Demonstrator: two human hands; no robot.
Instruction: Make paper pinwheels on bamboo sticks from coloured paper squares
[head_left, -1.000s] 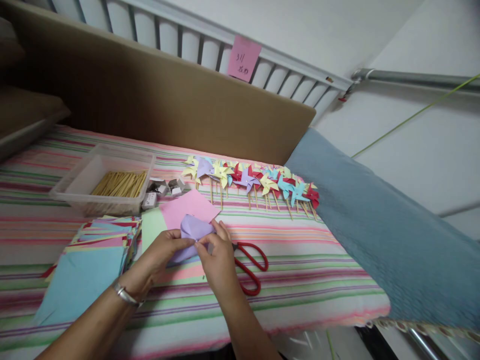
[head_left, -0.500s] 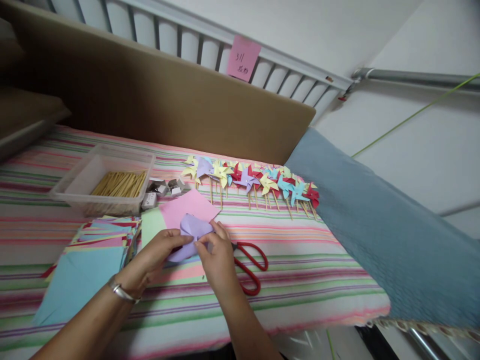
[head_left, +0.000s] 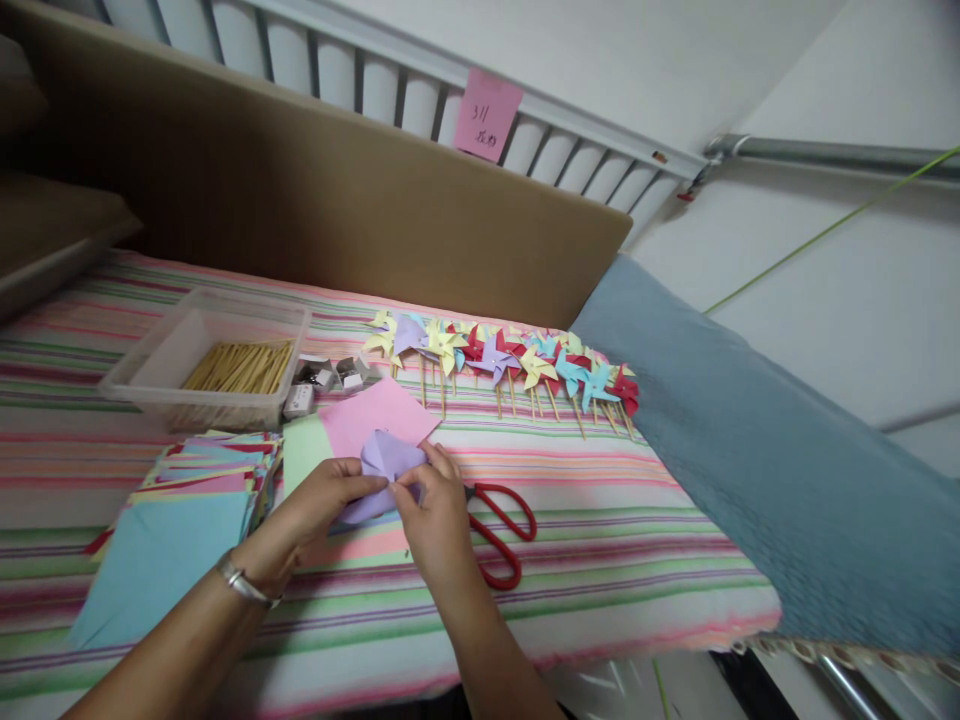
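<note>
A purple paper pinwheel (head_left: 386, 456), partly folded, lies between my hands with its flaps drawn in at the middle. My left hand (head_left: 324, 495) pinches it from the left, thumb at the centre. From the right, my right hand (head_left: 435, 505) grips the paper with thumb and forefinger close to the same spot. Under it lie a pink sheet (head_left: 386, 408) and a pale green sheet (head_left: 301, 455). Red-handled scissors (head_left: 517, 510) rest just right of my right hand, their blades hidden.
A clear plastic box (head_left: 202, 350) holds thin wooden sticks (head_left: 240, 367); small boxes of pins (head_left: 315, 373) stand beside it. A stack of coloured paper (head_left: 165, 550) lies at left. Finished pinwheels (head_left: 495, 358) line the back before a cardboard panel (head_left: 360, 215).
The purple paper's upper flap has been folded down toward the centre. Both hands have stayed nearly in place.
</note>
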